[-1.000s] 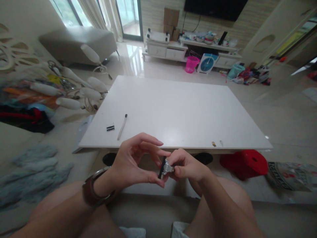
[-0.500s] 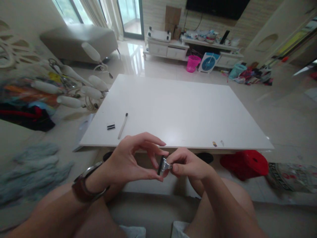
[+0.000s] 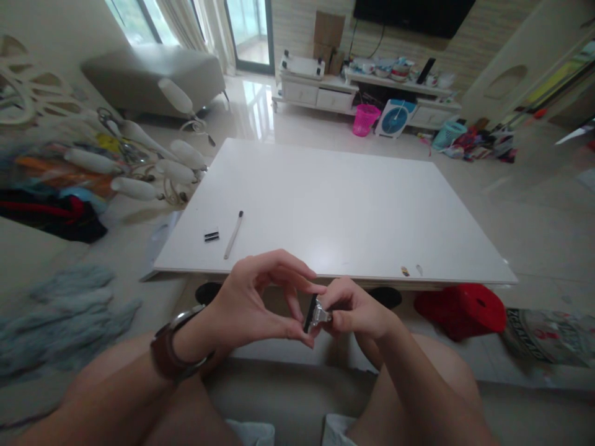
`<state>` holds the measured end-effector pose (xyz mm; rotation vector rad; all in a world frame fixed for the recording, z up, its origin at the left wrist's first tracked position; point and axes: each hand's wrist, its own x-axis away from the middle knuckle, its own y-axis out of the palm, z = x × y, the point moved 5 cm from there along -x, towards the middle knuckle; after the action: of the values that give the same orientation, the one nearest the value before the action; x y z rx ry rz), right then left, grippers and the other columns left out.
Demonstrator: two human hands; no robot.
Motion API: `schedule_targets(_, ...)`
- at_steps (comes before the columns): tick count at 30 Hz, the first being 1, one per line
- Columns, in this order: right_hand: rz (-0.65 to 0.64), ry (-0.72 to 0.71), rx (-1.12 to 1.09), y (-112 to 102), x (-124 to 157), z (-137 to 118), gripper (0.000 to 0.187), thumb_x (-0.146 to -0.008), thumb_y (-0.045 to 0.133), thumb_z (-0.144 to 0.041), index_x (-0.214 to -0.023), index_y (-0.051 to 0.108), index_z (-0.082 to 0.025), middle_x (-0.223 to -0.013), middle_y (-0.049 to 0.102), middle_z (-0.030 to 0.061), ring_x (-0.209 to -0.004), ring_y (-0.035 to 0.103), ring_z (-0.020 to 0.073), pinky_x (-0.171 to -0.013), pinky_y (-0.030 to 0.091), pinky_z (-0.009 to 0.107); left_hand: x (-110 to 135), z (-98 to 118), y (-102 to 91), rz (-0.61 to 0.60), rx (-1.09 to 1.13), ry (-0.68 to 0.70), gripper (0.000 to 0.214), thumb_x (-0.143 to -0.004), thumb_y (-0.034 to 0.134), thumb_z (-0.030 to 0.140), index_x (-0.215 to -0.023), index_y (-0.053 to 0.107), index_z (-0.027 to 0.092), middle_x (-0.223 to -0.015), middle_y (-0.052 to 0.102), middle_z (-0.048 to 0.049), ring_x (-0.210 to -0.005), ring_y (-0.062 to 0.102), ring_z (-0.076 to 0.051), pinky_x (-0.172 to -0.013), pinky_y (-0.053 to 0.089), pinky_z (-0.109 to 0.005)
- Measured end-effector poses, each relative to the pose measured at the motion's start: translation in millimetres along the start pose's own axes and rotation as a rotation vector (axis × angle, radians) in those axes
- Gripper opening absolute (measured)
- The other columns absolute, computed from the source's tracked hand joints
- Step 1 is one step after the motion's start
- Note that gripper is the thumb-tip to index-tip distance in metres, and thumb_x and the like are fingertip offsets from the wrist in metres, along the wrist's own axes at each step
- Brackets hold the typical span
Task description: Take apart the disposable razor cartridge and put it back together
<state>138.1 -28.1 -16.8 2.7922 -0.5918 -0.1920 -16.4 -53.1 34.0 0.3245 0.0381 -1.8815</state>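
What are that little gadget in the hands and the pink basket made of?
Gadget: silvery part probably polished metal, given its bright glints; black edge unclear. Pink basket: likely plastic, from its uniform colour and openwork sides; finish too distant to tell.

A home living room: television (image 3: 414, 13), curtains (image 3: 179, 25), upholstered bench (image 3: 155, 74).
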Motion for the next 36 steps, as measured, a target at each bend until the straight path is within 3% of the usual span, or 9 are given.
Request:
schedule_targets(4, -0.044, -0.010, -0.093, 6, -2, 11, 0.049, -0.084, 0.069, -0.057, -0.085, 0.076, -0.009, -0.059, 0.060, 0.0022, -0.047, 0.047, 0.0065, -0.046, 0.037, 0.017, 2, -4, 8.0, -0.005, 0.194, -0.016, 0.064, -0.049, 0.094, 0.008, -0.104, 0.063, 0.017, -0.093, 0.078, -0.0060, -0.060, 0.073, -0.016, -0.058, 0.062, -0.021)
schedule_targets(8, -0.055, 0.008, -0.189, 8, -3, 21, 0.050, -0.079, 0.073, -0.059, -0.080, 0.075, -0.010, -0.059, 0.063, 0.0033, -0.043, 0.047, 0.0066, -0.041, 0.034, 0.017, 2, -8, 12.5, 0.008, 0.282, -0.071, 0.064, -0.046, 0.097, 0.014, -0.099, 0.061, 0.017, -0.084, 0.077, -0.0042, -0.056, 0.072, -0.016, -0.052, 0.060, -0.019)
schedule_targets(18, 0.002, -0.012, -0.157, 6, -5, 19, 0.048, -0.082, 0.073, -0.056, -0.087, 0.075, -0.009, -0.061, 0.064, 0.0034, -0.045, 0.052, 0.0071, -0.041, 0.036, 0.016, -2, -2, 1.8, -0.006, 0.128, -0.041, 0.061, -0.048, 0.095, 0.008, -0.099, 0.062, 0.016, -0.088, 0.077, -0.0056, -0.055, 0.072, -0.015, -0.053, 0.060, -0.019)
schedule_targets(27, 0.083, 0.079, -0.027, -4, -2, 15, 0.047, -0.085, 0.069, -0.056, -0.090, 0.076, -0.009, -0.058, 0.062, 0.0023, -0.043, 0.043, 0.0054, -0.041, 0.031, 0.016, -4, 1, -11.8, -0.030, -0.106, -0.045, 0.049, -0.056, 0.093, 0.019, -0.096, 0.065, 0.016, -0.093, 0.076, -0.0062, -0.058, 0.072, -0.016, -0.058, 0.062, -0.025)
schedule_targets(36, -0.009, 0.013, -0.121, 4, -2, 21, 0.047, -0.083, 0.072, -0.055, -0.091, 0.077, -0.010, -0.062, 0.065, 0.0044, -0.044, 0.047, 0.0068, -0.043, 0.036, 0.018, -2, -4, 0.0, -0.027, 0.131, -0.100, 0.057, -0.049, 0.096, 0.016, -0.095, 0.062, 0.015, -0.085, 0.077, -0.0056, -0.054, 0.071, -0.016, -0.052, 0.060, -0.021)
